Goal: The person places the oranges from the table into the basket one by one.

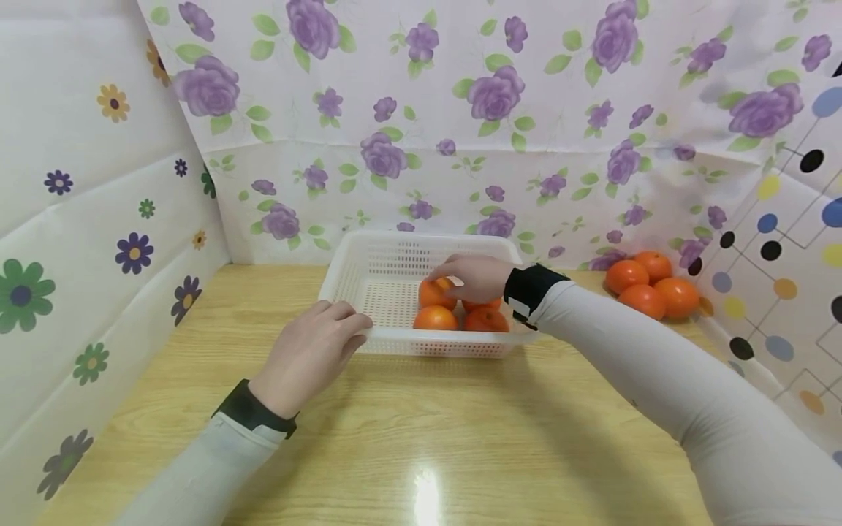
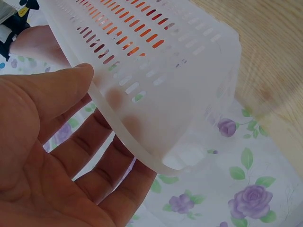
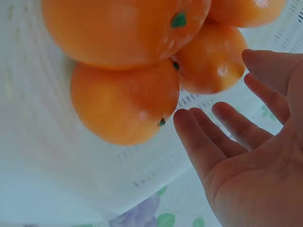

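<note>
A white perforated plastic basket [image 1: 401, 334] stands on the wooden table, several oranges [image 1: 435, 318] grouped in its right half. My left hand [image 1: 312, 354] grips its front left corner; in the left wrist view the thumb lies against the rim [image 2: 124, 138] and fingertips show through the wall from the other side. Inside the basket, my right hand [image 1: 476, 276] reaches over the far left orange [image 1: 434, 294] of the group. Seen from the right wrist, the fingers [image 3: 196, 137] are spread and relaxed beside an orange [image 3: 213, 61], with nothing clasped. Green stem ends show on some of the fruit.
A small pile of orange-red fruit [image 1: 653, 285] sits at the table's right rear, against the dotted side sheet [image 1: 783, 292]. Flower-print sheets [image 1: 447, 146] close off the back and the left. Bare wooden tabletop [image 1: 395, 416] lies in front of the basket.
</note>
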Available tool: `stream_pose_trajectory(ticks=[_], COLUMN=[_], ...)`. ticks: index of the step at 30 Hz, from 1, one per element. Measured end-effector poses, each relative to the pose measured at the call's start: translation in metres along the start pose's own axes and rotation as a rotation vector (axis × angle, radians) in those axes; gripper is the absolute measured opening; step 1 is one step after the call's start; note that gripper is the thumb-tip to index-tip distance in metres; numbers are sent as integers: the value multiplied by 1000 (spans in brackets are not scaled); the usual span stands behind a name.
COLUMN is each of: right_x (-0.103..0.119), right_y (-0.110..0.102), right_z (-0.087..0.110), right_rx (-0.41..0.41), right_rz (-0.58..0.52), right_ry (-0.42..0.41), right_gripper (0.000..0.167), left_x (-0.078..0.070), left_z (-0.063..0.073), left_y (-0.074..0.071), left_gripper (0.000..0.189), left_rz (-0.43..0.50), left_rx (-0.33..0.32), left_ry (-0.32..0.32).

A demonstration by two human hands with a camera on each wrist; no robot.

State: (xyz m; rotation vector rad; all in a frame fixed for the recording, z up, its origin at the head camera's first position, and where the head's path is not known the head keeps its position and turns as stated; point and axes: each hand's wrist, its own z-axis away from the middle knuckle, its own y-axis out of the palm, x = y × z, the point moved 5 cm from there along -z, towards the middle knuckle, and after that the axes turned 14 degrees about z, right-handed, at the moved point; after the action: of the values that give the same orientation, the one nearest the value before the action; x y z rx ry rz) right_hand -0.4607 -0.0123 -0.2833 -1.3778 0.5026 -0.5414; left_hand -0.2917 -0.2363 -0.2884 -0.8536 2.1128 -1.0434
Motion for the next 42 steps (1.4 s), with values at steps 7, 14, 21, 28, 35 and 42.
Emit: stream_pose_trajectory(ticks=[7, 14, 21, 28, 35, 42], right_x=[-8, -24, -36, -52, -72, -84], right_y=[-16, -22, -22, -15, -7, -2], right_z=[12, 39, 62, 80, 99, 121], right_rx=[-44, -114, -215, -264, -320, -414], right_rz=[30, -23, -5, -4, 25, 72], right_ry=[-5, 80, 121, 177, 266, 314], right_gripper=[41, 43, 46, 57, 62, 62], left_x=[1, 1, -1, 1, 1, 1], left_z=[0, -1, -2, 0, 0, 0], left_y=[-1, 2, 0, 0, 0, 1], left_gripper=[22, 22, 21, 23, 23, 24], left_rz=[-5, -6, -7, -5, -4, -4], left_rx=[-9, 2, -1, 6, 7, 13], left_ry=[-13, -7, -1, -14, -16, -19])
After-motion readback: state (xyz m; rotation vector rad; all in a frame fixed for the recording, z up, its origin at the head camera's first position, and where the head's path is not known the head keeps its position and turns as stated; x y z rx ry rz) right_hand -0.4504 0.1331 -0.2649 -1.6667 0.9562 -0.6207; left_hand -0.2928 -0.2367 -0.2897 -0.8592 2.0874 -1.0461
